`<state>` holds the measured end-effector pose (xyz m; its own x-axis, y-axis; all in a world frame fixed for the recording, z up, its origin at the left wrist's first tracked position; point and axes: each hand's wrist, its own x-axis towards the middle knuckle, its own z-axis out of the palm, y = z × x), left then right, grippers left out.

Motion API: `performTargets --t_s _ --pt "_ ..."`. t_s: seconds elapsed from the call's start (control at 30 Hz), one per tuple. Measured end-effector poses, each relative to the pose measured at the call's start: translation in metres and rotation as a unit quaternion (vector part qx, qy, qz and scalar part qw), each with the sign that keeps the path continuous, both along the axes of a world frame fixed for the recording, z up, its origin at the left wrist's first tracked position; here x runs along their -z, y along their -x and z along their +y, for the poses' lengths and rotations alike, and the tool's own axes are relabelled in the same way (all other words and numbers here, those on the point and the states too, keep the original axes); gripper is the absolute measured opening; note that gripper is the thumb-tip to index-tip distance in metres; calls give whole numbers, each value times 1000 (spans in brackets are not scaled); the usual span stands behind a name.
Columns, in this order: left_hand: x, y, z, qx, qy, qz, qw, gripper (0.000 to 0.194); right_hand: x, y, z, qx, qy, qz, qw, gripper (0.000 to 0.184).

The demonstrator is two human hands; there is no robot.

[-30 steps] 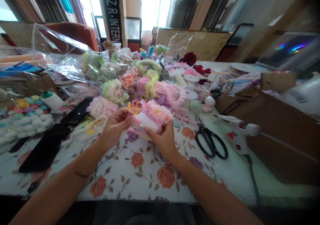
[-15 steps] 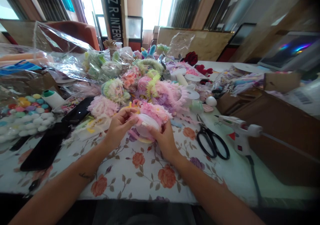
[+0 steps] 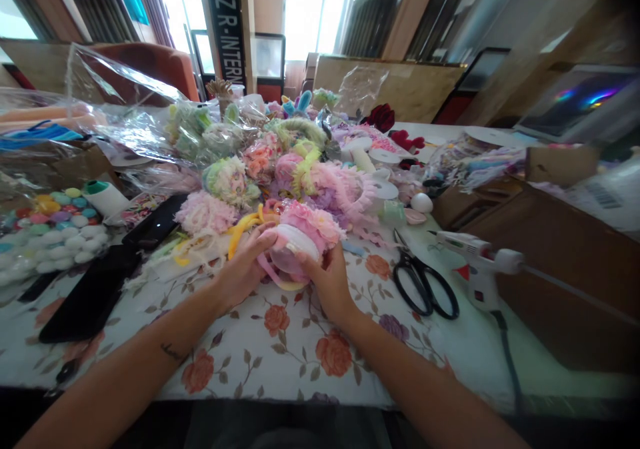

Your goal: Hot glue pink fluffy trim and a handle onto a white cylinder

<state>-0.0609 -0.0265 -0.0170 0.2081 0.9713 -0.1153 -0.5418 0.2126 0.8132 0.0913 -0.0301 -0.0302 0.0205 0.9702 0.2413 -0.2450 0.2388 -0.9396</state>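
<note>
Between my two hands is a small round white piece trimmed with pink fabric flowers (image 3: 300,237), tilted just above the flowered tablecloth. My left hand (image 3: 246,262) grips its left side, thumb on the near face. On the right side, my right hand (image 3: 331,277) is closed round it, thumb at the front and fingers hidden behind. Pink and pale yellow strips hang below it. A bundle of yellow strips (image 3: 245,225) lies right behind my left hand. A pale pink fluffy ball of yarn (image 3: 208,213) sits farther left.
Black-handled scissors (image 3: 423,279) and a white glue gun (image 3: 477,262) lie to the right, beside a cardboard box (image 3: 565,269). Yarn and trims (image 3: 320,176) pile up at the back. At left are a black phone (image 3: 93,296) and bagged pompoms (image 3: 60,236).
My left hand has gone from pinching at the top edge to wrapping lower round the left side of the trimmed piece. More yellow strips show behind it. My right hand barely moved.
</note>
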Motion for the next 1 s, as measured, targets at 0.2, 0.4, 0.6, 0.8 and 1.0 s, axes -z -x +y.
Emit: performTargets --t_s 0.2,0.4,0.6,0.8,1.0 --pt "0 0 -3 51 88 -90 991 28 5 0 -3 -22 14 -79 997 63" --pt "-1 -1 -2 20 113 -121 986 24 9 -6 0 7 -14 -167 986 66" --pt "-1 -3 -2 -17 76 -61 995 24 -7 -21 6 246 -275 -275 888 36" --pt "0 -3 -2 -7 46 -15 999 24 -10 -19 1 116 -419 -376 818 13" --pt "2 -3 -3 -47 43 18 998 25 -10 -18 2 113 -452 -405 786 10"
